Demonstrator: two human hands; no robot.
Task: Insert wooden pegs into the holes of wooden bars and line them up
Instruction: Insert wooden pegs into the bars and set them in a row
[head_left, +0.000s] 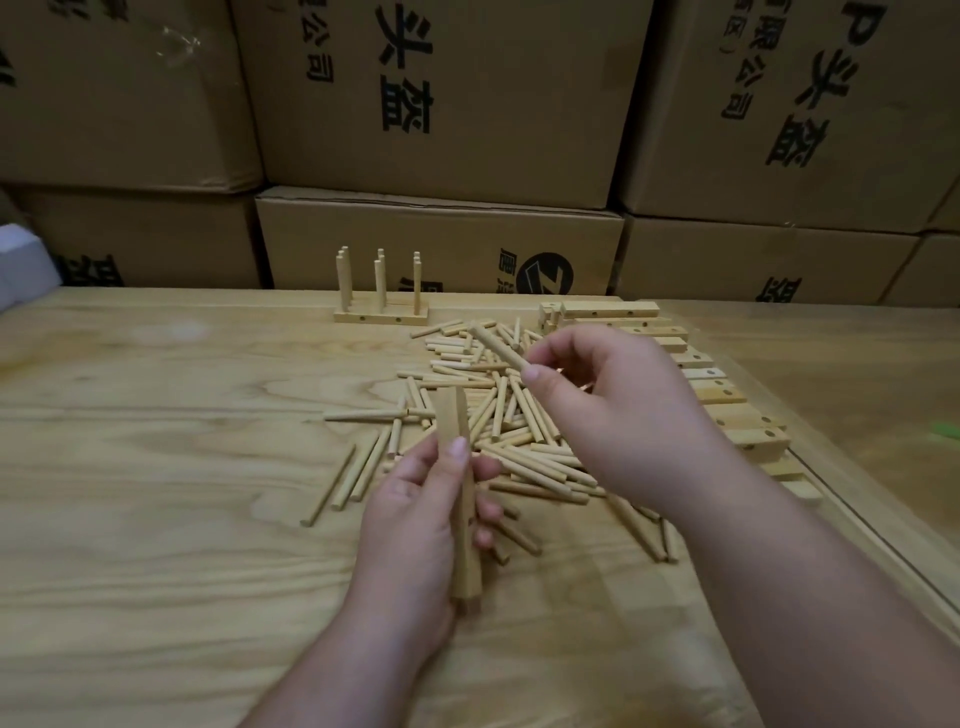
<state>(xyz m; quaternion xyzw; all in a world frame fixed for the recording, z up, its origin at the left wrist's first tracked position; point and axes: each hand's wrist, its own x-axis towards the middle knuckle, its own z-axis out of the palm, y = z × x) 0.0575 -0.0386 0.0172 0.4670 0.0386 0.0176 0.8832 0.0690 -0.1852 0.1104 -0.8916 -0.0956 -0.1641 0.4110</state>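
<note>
Pale wooden bar (460, 493) held upright above the loose peg heap (498, 415); one peg (496, 345) raised, tilted; pegged bars (382, 312) lined near the table's far edge.

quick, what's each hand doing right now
Left hand: grip closed around a wooden bar.
Right hand: pinching a wooden peg.

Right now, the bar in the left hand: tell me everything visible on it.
The bar is a pale, square-edged length of plain wood, slightly motion-blurred. It stands roughly upright, tilted a little, clear of the table. The left hand grips its middle, thumb on the near face, fingers curled round the far side. No peg is in it yet, and no holes show on the faces in view. Its top end sits in front of the loose peg pile.
</note>
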